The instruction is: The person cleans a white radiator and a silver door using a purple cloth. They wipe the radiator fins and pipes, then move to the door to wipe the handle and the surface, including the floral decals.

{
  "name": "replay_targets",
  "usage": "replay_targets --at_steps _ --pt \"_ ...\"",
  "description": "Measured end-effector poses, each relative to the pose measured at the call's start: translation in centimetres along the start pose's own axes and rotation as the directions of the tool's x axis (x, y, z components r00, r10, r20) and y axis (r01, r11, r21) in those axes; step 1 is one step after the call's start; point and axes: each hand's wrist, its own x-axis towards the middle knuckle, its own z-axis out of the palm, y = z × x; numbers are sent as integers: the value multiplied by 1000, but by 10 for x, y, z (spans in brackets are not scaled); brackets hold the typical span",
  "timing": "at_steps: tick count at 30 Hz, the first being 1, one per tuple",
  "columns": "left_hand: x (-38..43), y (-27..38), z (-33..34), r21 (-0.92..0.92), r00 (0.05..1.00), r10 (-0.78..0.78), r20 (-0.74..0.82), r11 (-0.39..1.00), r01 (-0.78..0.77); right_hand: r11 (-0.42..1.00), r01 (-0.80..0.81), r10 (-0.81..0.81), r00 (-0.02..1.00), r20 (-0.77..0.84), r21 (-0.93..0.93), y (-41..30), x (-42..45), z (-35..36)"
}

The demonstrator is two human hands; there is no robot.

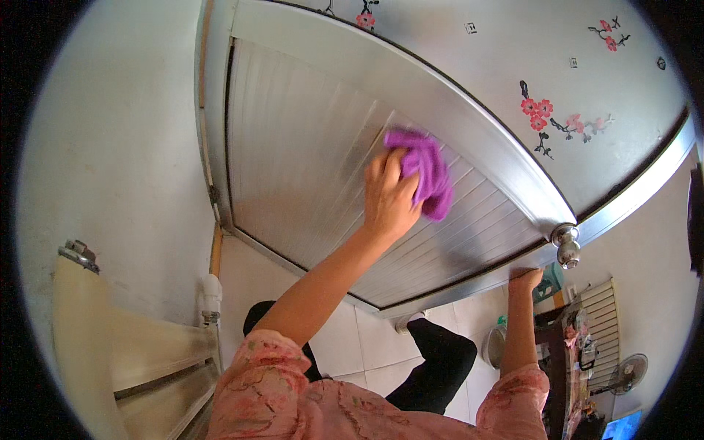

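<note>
A metal door (308, 181) with a ribbed lower panel and a frosted upper pane (484, 60) with red blossom prints stands before me. My left hand (390, 192) presses a bunched purple cloth (426, 173) against the ribbed panel, just below the door's middle rail. Lower right, my right hand (527, 279) is at the door's outer edge, below the round metal doorknob (566, 245); its fingers are partly hidden behind the edge, so its grip is unclear.
A pale wall (121, 137) and a white radiator (165, 341) are at the left. Floor tiles (379, 335) lie under the door. At the lower right are a metal bucket (495, 346), a dark cabinet (555, 352) with items on it, a fan (630, 374) and a lit screen (621, 426).
</note>
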Motion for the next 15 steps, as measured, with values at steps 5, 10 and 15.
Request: replay_targets --at_steps 5,10,15 --pt "-6 -22 1 -8 995 11 -99 1000 -12 998 23 -25 999 25 63 8 -7 17" --pt "-12 -24 -19 -3 948 -266 -177 963 270 999 21 -22 1000 14 39 3 3 -3" --pt "85 -10 -39 -86 913 -230 -337 973 213 1000 -12 12 1000 -18 -18 1 -12 9"
